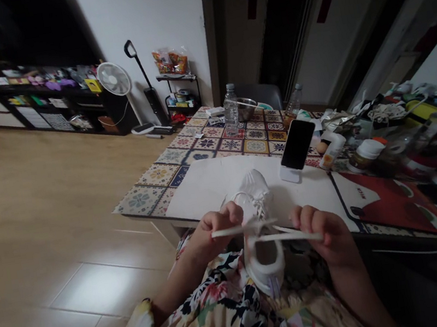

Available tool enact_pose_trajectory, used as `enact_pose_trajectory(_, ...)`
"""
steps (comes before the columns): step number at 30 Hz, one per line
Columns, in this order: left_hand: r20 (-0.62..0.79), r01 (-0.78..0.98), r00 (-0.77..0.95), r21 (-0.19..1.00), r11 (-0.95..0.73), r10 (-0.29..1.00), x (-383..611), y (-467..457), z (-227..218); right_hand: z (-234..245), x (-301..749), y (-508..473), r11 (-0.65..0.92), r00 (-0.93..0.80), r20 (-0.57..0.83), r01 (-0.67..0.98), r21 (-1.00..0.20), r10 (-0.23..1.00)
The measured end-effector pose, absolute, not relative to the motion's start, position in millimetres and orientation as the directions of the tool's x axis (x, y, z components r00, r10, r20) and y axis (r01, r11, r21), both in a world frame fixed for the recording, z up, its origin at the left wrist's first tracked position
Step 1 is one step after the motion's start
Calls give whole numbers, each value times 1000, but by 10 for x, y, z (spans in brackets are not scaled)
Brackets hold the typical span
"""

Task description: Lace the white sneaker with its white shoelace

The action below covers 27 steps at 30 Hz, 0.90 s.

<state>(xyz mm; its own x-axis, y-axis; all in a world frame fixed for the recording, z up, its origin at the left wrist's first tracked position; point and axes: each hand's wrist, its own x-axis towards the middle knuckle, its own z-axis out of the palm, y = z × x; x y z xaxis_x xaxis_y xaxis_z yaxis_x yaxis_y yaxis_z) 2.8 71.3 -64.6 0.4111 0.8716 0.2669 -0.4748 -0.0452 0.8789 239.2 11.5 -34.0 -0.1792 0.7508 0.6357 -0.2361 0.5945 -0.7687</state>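
A white sneaker lies toe away from me, its heel over my lap and its toe on the white sheet on the table. My left hand is closed on one white lace end, pulled left. My right hand is closed on the other lace end, pulled right. The two laces cross over the shoe's opening.
A phone leans in a white stand behind the shoe. Two water bottles, a metal bowl and cluttered jars and bags crowd the patterned table's right side. A red mat lies at right. Wooden floor, a fan and shelves are at left.
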Motion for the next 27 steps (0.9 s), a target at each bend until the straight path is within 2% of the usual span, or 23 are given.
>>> enact_pose_trajectory(2, 330, -524, 357, 845, -105, 874, -9, 710, -623, -287, 2399, 84, 605, -86, 663, -335, -723, 744)
enact_pose_trajectory(4, 468, -641, 362, 753, -149, 806, -44, 678, -562, -231, 2411, 29, 594, 18, 646, -411, -691, 763)
enact_pose_trajectory(6, 622, -746, 416, 651, -141, 663, -78, 615, -465, -187, 2422, -43, 579, 107, 601, -442, -685, 792)
enact_pose_trajectory(8, 686, -747, 507, 652, -129, 522, -102, 527, -345, -173, 2415, -116, 580, 171, 564, -398, -711, 808)
enact_pose_trajectory(10, 600, -616, 609, 770, -168, 519, -95, 431, -232, -200, 2382, -174, 615, 241, 566, -268, -742, 788)
enact_pose_trajectory(12, 419, -419, 677, 895, -152, 605, -35, 349, -156, -255, 2325, -210, 645, 248, 615, -58, -762, 749)
enact_pose_trajectory(14, 224, -304, 702, 953, 0, 676, 72, 296, -130, -305, 2258, -220, 668, 114, 690, 182, -722, 715)
enact_pose_trajectory(16, 141, -298, 702, 949, 107, 698, 194, 275, -142, -326, 2194, -208, 717, -105, 735, 348, -604, 670)
enact_pose_trajectory(18, 125, -298, 651, 949, 101, 749, 286, 275, -168, -315, 2146, -187, 777, -263, 752, 403, -483, 604)
enact_pose_trajectory(21, 188, -303, 562, 953, -11, 805, 339, 284, -206, -270, 2117, -164, 806, -322, 763, 426, -411, 560)
enact_pose_trajectory(24, 299, -308, 523, 940, -150, 799, 329, 288, -250, -238, 2124, -164, 794, -303, 762, 436, -424, 573)
enact_pose_trajectory(27, 342, -267, 538, 936, -230, 771, 312, 279, -299, -264, 2124, -167, 749, -266, 717, 405, -524, 645)
